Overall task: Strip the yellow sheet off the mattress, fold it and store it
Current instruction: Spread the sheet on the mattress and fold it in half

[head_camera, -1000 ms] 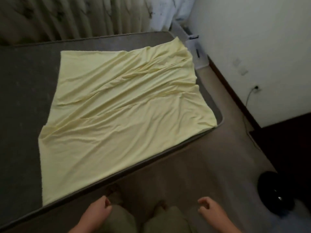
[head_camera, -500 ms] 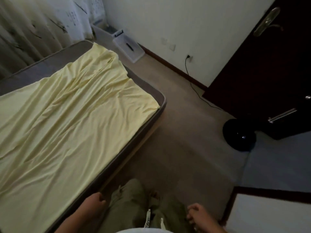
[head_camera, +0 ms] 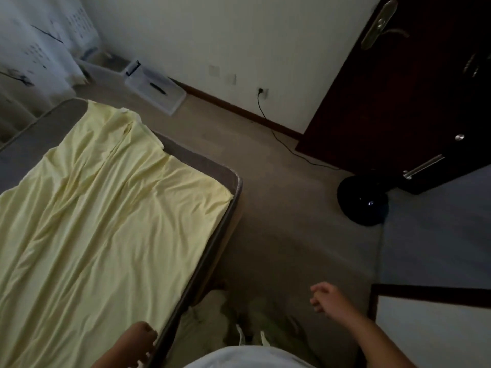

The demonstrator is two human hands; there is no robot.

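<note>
Lying flat along the mattress's right edge as a second ago, sheet unmoved; wearer since turned along that edge, left hand loosely curled at the sheet's near edge, right hand slack, both empty, likely repositioning for the next fold.

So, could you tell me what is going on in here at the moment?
A person stands beside the mattress. The yellow sheet lies spread on it, wrinkled and covering only part, with grey mattress bare along the far side. The left hand is at the sheet's near edge; whether it grips the cloth is unclear. The right hand hangs over the floor, loosely curled and holding nothing.
</note>
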